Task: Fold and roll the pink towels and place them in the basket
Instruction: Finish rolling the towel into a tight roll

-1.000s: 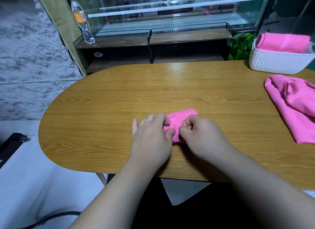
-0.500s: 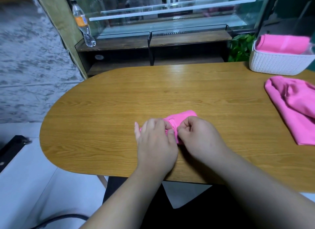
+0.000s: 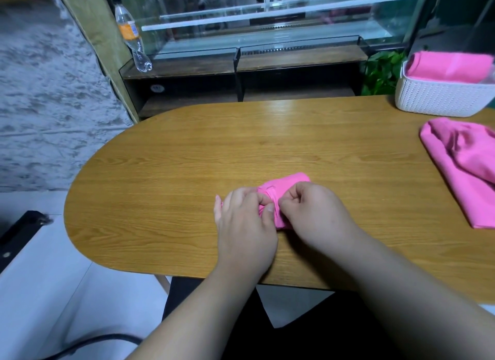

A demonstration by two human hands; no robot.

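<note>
Two hands shared one small bundle, and everything else sat where it would not get in the way. Off at ten o'clock from my grip a plastic bottle (image 3: 132,41) leaned on the display shelf beyond the table (image 3: 174,177), well apart from the work. My left hand (image 3: 245,225) lay over the near-left end of the rolled towel (image 3: 285,184), fingers curled down onto it and thumb pinching the cloth, since a roll that tight would likely spring open if nothing pinned it. The roll rested on the wood near the middle of my edge of the table, its far end poking out toward one o'clock past my knuckles. My right hand (image 3: 313,215) met the left over it, fingers bent in tight and nipping a fold of the fabric. I judge I was tucking the loose edge in so the roll would hold its shape for the carry. How deep those fingertips went I cannot tell, as my knuckles hid them. At two o'clock stood the white basket (image 3: 439,100) with one pink towel (image 3: 452,66) in it, an easy reach for a finished roll. Just beside it, at three o'clock, a loose pink towel (image 3: 466,172) lay rumpled by my right arm, not yet folded.
</note>
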